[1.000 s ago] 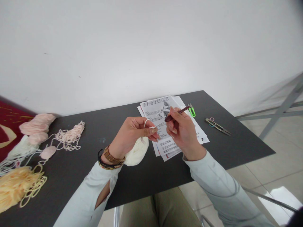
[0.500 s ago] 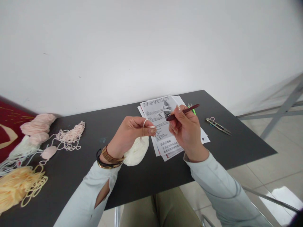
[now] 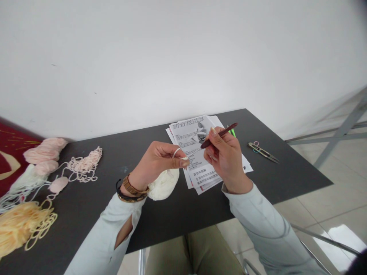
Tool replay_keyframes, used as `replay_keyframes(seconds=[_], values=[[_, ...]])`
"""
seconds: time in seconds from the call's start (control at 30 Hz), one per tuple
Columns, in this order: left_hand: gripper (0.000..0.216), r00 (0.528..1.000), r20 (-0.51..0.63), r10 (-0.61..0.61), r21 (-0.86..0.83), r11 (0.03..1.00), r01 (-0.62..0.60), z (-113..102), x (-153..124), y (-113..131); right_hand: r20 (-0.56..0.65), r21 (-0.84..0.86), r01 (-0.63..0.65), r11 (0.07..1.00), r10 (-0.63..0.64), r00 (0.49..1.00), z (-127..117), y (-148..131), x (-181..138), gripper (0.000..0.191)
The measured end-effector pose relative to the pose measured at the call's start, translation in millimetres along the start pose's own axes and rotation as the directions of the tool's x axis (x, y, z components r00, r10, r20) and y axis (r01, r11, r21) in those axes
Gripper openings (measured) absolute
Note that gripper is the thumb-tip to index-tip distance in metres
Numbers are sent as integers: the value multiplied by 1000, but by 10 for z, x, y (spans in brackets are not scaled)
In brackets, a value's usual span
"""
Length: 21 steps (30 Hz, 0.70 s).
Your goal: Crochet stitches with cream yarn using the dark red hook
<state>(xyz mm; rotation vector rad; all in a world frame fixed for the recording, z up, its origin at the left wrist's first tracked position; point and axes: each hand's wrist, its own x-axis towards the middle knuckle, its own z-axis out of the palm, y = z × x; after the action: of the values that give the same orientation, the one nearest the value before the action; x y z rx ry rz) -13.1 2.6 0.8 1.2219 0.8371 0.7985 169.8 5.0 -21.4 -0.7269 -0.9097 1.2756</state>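
White yarn point(image 3: 177, 151) loops over the index finger of my left hand point(image 3: 160, 162), whose thumb and fingertips pinch a small bit of it. My right hand point(image 3: 225, 158) is closed around the dark red handle of a crochet hook point(image 3: 219, 135). The hook's thin metal shaft points left to the pinched yarn; its tip is too small to make out. Just beneath my left hand a ball of white yarn point(image 3: 163, 185) rests on the table. Printed sheets point(image 3: 186, 131) lie behind and below both hands.
On the black table point(image 3: 111, 214), thread snips point(image 3: 262, 151) lie at right and a green-handled tool point(image 3: 232, 131) sits partly behind my right hand. Pink yarn point(image 3: 86, 164), pale bluish yarn point(image 3: 27, 179) and yellow yarn point(image 3: 21, 225) spread at left beside a red item point(image 3: 14, 149). A white wall stands behind.
The handle of the crochet hook has tilted a little more upright, and its far end has shifted slightly left. My left fingertips have dipped slightly with the yarn, their pinch kept.
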Motion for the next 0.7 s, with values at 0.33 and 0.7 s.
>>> replay_keyframes(seconds=[0.33,0.7], values=[[19,984,-25,178,389,908,-155,-13,-2,51,62,-188,304,934,-297,953,-40,15,-56,26],[24,875,-144,462,829,540,-149,-9,44,-30,547,-465,823,325,-625,556,-89,94,-111,12]])
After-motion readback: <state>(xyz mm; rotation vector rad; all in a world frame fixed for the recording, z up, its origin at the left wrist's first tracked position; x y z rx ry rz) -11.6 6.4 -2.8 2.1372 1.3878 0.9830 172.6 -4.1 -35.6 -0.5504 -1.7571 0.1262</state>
